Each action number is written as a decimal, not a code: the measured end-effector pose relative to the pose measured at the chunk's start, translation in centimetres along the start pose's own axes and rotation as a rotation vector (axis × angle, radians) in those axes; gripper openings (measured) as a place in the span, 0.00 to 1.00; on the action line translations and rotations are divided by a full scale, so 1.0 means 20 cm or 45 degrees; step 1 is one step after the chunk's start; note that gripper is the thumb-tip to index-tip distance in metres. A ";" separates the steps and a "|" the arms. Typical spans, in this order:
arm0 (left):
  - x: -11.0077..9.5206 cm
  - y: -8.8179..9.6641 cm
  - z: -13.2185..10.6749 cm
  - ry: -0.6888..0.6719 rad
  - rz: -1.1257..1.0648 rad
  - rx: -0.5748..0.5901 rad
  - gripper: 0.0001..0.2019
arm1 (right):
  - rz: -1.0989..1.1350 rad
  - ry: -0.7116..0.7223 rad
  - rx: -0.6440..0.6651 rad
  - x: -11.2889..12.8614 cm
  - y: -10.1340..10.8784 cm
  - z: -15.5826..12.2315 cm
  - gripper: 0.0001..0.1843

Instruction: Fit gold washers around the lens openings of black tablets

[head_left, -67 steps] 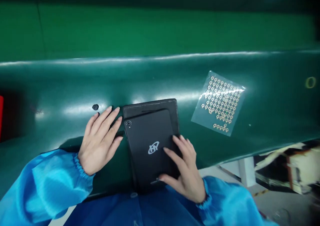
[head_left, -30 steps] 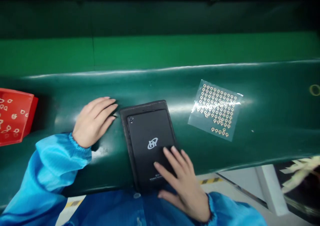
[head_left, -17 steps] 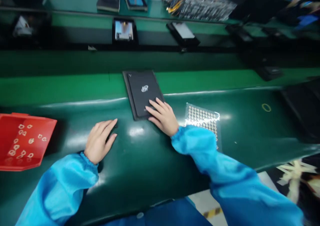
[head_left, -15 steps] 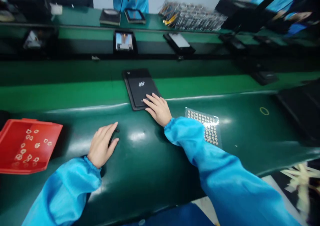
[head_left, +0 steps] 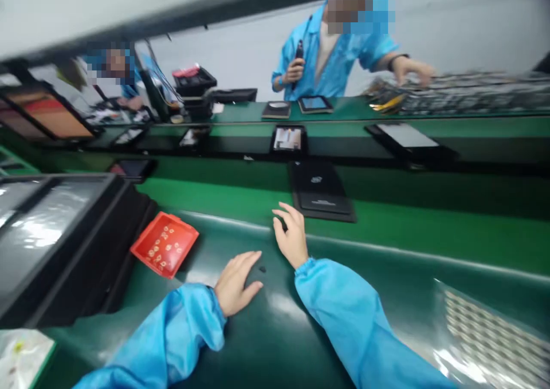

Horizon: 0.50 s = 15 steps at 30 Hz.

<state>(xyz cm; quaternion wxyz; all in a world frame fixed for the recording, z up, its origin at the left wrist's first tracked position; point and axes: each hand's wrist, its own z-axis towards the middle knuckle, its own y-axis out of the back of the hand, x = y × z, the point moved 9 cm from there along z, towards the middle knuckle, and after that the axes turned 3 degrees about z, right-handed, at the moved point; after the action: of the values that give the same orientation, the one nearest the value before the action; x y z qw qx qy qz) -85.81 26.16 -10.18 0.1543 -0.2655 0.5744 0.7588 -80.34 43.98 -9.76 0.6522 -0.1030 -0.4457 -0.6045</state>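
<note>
Okay, so both hands are empty, nothing gripped. The right hand [head_left: 291, 237] is relaxed with its fingers slightly curled, just beside the near corner of the black tablet [head_left: 318, 188]. The tablet lies back side up on the green conveyor belt [head_left: 215, 197], right of center. The left hand [head_left: 235, 283] rests open on the dark green mat [head_left: 266, 343], near a red plastic tray [head_left: 178, 223] holding small pale rings [head_left: 164, 241]. Upper middle, a co-worker [head_left: 330, 62] in a blue smock holds a dark tool [head_left: 298, 57].
</note>
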 end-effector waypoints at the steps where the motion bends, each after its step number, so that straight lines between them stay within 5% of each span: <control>1: 0.00 0.02 0.00 0.012 0.011 -0.041 0.28 | 0.089 -0.025 -0.036 0.00 -0.05 0.02 0.17; 8: -0.04 0.24 -0.01 0.022 0.141 -0.482 0.15 | 0.563 -0.168 0.027 -0.04 -0.27 0.06 0.23; 15: -0.07 0.87 0.37 0.030 0.421 -0.693 0.19 | 0.675 -0.348 0.199 -0.06 -0.35 0.04 0.18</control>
<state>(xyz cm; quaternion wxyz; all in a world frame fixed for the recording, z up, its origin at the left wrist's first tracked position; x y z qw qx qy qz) -95.73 28.22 5.87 -0.0544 -0.2089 0.3876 0.8962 -86.70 43.66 -12.88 0.7272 -0.2457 -0.5319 -0.3577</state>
